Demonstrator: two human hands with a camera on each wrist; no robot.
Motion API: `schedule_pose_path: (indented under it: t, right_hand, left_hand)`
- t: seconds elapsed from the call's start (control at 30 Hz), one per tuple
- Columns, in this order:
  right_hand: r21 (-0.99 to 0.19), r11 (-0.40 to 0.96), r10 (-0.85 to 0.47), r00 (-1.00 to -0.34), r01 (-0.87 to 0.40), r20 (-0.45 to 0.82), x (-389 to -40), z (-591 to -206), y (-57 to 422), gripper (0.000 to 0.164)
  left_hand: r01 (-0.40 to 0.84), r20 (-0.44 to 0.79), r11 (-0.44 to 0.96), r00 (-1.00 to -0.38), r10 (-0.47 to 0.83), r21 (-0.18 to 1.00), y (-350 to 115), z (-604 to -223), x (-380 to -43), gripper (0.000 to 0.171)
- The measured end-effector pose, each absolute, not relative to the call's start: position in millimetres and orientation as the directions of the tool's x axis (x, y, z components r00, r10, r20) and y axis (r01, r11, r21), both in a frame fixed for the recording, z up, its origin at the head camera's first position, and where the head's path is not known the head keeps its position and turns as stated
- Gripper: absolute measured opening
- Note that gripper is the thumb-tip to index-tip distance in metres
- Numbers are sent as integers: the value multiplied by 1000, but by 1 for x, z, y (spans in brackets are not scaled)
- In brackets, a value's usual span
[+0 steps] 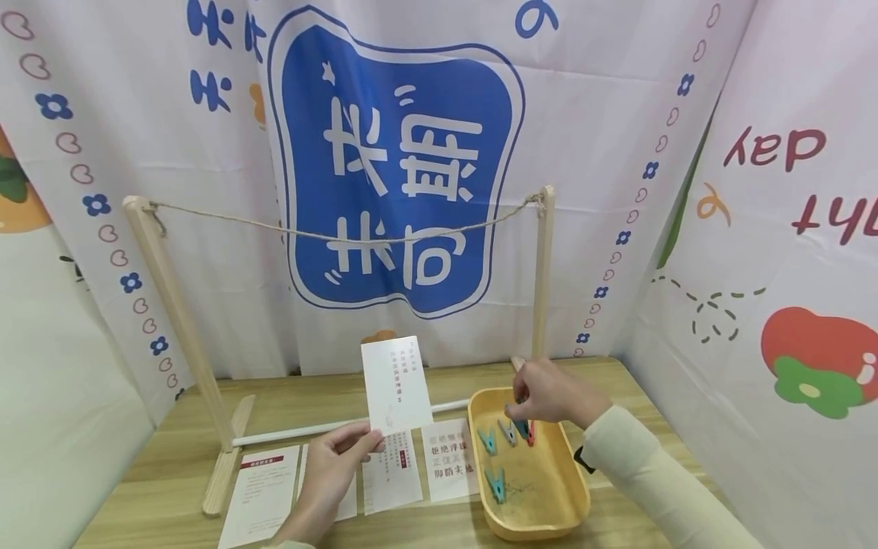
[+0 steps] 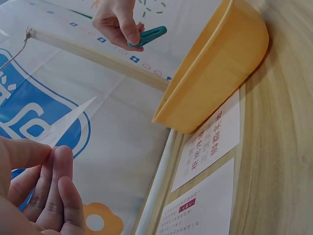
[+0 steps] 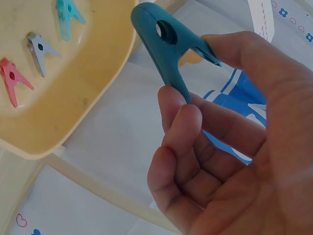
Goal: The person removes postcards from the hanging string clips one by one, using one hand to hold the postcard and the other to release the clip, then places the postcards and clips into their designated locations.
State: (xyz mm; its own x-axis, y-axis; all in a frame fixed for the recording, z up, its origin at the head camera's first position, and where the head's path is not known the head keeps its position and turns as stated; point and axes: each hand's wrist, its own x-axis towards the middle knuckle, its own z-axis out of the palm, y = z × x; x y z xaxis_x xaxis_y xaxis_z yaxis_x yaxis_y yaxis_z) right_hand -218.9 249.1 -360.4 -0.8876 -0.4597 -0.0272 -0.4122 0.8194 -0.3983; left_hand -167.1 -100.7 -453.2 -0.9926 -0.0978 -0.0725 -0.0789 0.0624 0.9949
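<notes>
My left hand (image 1: 338,465) pinches a white printed card (image 1: 396,385) by its lower edge, between thumb and fingers, and holds it up above the table. Over the yellow tray (image 1: 575,488), my right hand (image 1: 552,393) grips a dark teal clothespin (image 3: 168,46) by its two legs. In the right wrist view the thumb is on one leg and the fingertips are on the other. Inside the tray lie several more clothespins: a light teal one (image 1: 495,486), a grey one (image 3: 39,51) and a red one (image 3: 13,81) among them.
A twine line (image 1: 384,239) hangs between two wooden posts (image 1: 174,305), with a white rod (image 1: 288,434) joining them low down. Several printed cards lie on the wooden table (image 1: 165,488), one beside the tray (image 1: 449,461). A printed curtain (image 1: 425,335) stands behind.
</notes>
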Motion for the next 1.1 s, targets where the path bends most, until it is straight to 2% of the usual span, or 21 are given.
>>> schedule_pose_path:
  t: [0.37,0.8,1.1]
  right_hand:
    - [-370,851,-429,-899,-372,-82,-212,-373,249,28]
    - [-419,821,-458,-885,-388,-78,-205,-394,250,29]
    - [-455,818,-453,-881,-350,-136,-203,-411,253,35]
  left_hand:
    - [-126,-120,72,-989,-89,989,-114,-466,-155,30]
    - [-197,-186,109,-977,-109,974,-120,-480,-139,29]
    - [-228,-233,85,-971,60,970,-129,-489,-126,35]
